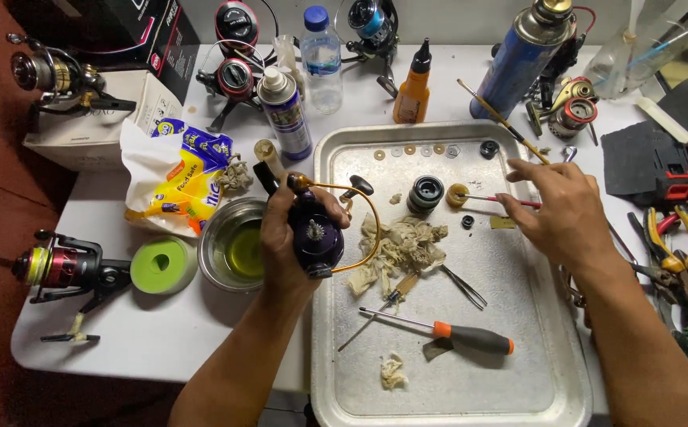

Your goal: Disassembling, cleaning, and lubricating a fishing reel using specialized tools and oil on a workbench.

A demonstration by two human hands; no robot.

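My left hand grips a dark purple fishing reel body with a gold bail wire, held over the left rim of a metal tray. My right hand holds a thin pink-handled brush whose tip touches a small yellowish ring part on the tray. Beside that ring stands a dark spool. A wad of stained tissue lies between the hands.
On the tray lie an orange-and-black screwdriver, a small screwdriver, tweezers and a row of washers. A steel bowl of yellow liquid, spray can, water bottle, gas canister, pliers and other reels surround it.
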